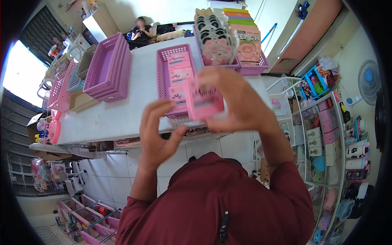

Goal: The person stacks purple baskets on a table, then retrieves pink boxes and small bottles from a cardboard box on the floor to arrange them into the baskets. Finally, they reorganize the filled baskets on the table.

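My right hand point(237, 98) grips a pink box point(209, 103) between thumb and fingers. Its print is blurred, and it overlaps the near right side of a long purple basket point(161, 65). Inside that basket lie three similar pink boxes point(179, 76) in a row. My left hand point(157, 130) is at the basket's near left corner, with fingers and thumb apart and nothing between them.
Stacked purple baskets point(109, 67) stand left on the white table point(141, 77). Behind my right hand, another purple basket point(254, 70) holds animal-faced items point(216, 41) and peach-coloured packs point(247, 45). A person point(141, 32) sits beyond the table. Glass shelves point(324, 134) stand at right.
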Action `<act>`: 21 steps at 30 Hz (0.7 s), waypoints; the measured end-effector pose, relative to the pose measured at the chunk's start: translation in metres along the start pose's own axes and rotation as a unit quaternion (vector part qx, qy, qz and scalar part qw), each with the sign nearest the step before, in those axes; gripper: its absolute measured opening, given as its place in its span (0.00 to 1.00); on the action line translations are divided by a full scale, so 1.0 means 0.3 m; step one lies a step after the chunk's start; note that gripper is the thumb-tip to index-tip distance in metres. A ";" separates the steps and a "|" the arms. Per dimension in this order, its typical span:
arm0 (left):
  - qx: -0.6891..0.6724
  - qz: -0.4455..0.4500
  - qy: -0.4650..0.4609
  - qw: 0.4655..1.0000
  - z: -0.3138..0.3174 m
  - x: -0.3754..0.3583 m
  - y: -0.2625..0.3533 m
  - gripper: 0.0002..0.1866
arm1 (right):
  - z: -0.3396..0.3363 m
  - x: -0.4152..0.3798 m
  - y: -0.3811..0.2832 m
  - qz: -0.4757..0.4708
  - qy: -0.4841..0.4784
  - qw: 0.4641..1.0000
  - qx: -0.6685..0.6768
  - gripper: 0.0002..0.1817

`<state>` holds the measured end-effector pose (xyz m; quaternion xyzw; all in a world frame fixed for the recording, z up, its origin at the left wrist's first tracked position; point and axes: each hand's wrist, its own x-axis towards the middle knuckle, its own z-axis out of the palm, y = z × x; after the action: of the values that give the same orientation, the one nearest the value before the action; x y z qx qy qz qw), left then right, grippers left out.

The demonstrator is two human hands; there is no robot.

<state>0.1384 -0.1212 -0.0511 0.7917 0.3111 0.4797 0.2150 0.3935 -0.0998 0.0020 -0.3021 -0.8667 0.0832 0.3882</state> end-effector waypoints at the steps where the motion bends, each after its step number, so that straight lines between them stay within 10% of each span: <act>1: 0.057 -0.005 0.010 0.998 -0.023 0.010 -0.046 0.30 | 0.004 0.062 0.024 0.032 -0.020 0.999 -0.015 0.34; 10: 0.036 -0.015 -0.049 0.998 -0.022 -0.014 -0.293 0.40 | 0.168 0.408 0.322 0.140 -0.395 0.905 -0.076 0.31; 16: 0.017 -0.046 -0.053 0.997 -0.022 -0.015 -0.281 0.43 | 0.158 0.432 0.318 0.174 -0.486 0.846 -0.132 0.24; 21: 0.021 -0.045 -0.047 0.998 -0.018 -0.015 -0.282 0.44 | 0.186 0.409 0.284 0.137 -0.400 0.902 -0.082 0.18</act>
<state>0.1078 -0.0639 -0.1056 0.8031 0.3462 0.4249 0.2339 0.3290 0.0458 0.0079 -0.3898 -0.9030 0.1777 -0.0329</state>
